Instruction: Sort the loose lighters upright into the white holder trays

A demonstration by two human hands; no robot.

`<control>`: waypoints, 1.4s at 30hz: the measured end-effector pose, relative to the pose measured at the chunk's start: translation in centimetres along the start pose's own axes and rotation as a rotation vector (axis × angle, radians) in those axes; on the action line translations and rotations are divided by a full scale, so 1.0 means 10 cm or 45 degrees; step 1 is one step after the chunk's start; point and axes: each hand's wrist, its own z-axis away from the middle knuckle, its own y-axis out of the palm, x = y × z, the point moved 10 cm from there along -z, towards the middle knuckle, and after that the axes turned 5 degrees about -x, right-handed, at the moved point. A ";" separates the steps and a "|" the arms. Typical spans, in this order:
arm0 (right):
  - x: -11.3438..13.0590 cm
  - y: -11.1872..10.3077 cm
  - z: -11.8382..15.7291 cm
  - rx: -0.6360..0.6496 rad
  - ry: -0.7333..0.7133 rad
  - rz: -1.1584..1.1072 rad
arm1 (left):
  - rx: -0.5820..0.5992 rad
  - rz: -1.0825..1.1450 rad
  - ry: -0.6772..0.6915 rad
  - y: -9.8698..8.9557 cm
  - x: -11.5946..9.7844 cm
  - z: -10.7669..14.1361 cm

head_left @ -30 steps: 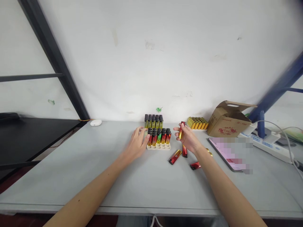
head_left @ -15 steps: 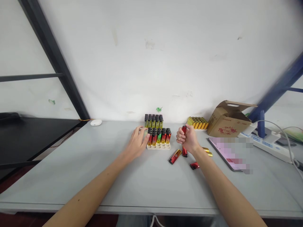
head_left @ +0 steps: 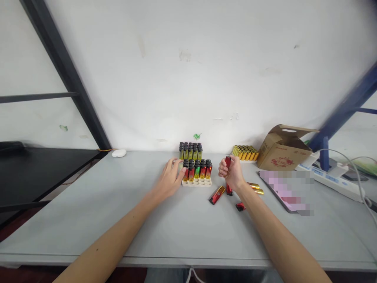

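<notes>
My right hand is closed around a red lighter, held upright above the table. To the left, my left hand has its fingers apart at the left side of a cream-coloured holder tray. The thumb is at the nearest lighters; whether it presses on them I cannot tell. Red-and-yellow lighters and one green lighter stand in the tray, with bare holes along its front. Loose red lighters lie below my right hand, one partly hidden behind the wrist.
Black-topped yellow-green lighters stand in rows by the wall. Gold cylinders fill another tray beside an open cardboard box. Two gold pieces lie behind my right wrist. A tablet, power strip and white case are also on the table.
Both hands keep nearly the same pose, the right still gripping the red lighter. The whole view has shifted very slightly; the lighters in the tray look the same.
</notes>
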 end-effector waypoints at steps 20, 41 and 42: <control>0.00 0.10 0.06 0.133 0.067 -0.063 | 0.006 0.001 0.016 -0.01 -0.02 0.01; 0.32 0.43 0.36 0.248 -0.489 0.651 | -0.238 -0.028 -0.050 -0.21 0.04 -0.03; 0.29 0.50 0.40 0.293 -0.530 0.743 | -0.239 -0.031 -0.047 -0.21 0.04 -0.03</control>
